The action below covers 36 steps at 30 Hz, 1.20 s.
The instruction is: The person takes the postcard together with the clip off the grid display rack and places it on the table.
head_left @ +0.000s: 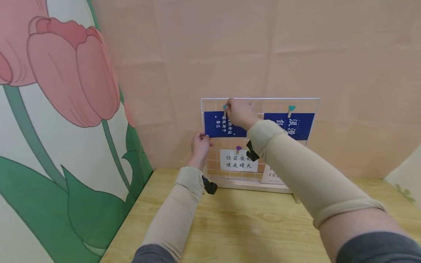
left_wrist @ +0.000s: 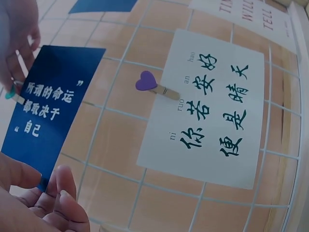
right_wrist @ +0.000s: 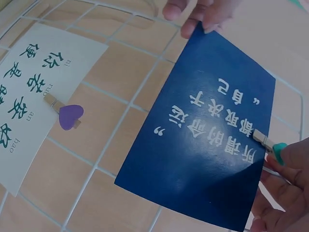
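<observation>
Blue card point(right_wrist: 203, 130), long axis level, lettering sideways, left hand point(head_left: 200, 147) tight on corner, right hand point(head_left: 242, 113) on clip point(right_wrist: 262, 139).

My head view gives me a counter point(head_left: 236, 230) with a yellowish wood-grain top; directly on it, toward the back, I see a white wire grid point(head_left: 263, 98) standing upright on a pale wooden base point(head_left: 243, 185).

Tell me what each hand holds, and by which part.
In the head view, the left hand pinches the left blue card by its lower left corner; the right hand pinches the clip at the card's top edge by the teal heart.
</observation>
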Tool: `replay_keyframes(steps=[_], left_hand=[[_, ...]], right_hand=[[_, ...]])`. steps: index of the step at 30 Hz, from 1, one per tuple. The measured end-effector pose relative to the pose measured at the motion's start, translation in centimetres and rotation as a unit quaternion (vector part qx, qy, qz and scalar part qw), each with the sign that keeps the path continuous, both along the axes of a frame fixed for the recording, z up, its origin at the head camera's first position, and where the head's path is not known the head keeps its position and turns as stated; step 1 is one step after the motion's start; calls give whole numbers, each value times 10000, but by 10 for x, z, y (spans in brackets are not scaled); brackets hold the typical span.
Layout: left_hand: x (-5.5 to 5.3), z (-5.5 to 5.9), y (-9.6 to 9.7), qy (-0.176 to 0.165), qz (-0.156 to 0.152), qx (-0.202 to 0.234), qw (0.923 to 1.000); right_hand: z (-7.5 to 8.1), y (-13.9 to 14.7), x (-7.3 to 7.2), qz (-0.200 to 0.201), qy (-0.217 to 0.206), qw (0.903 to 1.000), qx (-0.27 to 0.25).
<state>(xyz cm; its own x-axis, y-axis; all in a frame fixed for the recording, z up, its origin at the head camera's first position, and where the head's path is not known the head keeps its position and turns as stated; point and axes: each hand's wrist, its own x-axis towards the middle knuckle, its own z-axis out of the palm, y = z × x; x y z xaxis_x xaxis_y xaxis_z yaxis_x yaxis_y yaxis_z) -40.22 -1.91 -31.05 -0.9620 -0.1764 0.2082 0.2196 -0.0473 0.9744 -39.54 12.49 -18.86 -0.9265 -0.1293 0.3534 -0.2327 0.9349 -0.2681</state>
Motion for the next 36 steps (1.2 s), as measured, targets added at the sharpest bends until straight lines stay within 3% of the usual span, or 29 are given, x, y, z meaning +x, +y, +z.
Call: replay_keyframes(steps=[6, 16, 23, 27, 33, 36], left_hand=[[-1, -1, -2, -15, 32, -147, 9999], [-2, -1, 0, -75, -100, 306, 9995], [0, -4, -5, -293, -184, 445, 9984], [1, -5, -9, -244, -314, 513, 9979], [8, -21, -20, -131, -641, 386, 9971], [15, -31, -26, -76, -757, 292, 9967]], right_hand=[[3, -1, 3, 40, -123, 9997, -216], [-1, -3, 1, 13, -28, 9976, -695], [-2, -5, 6, 139, 61, 9924, -1219], [-1, -6, 9, 244, 192, 9917, -1250], [-14, 1, 14, 625, 384, 9871, -1426], [-21, 6, 18, 812, 166, 9822, -1684]])
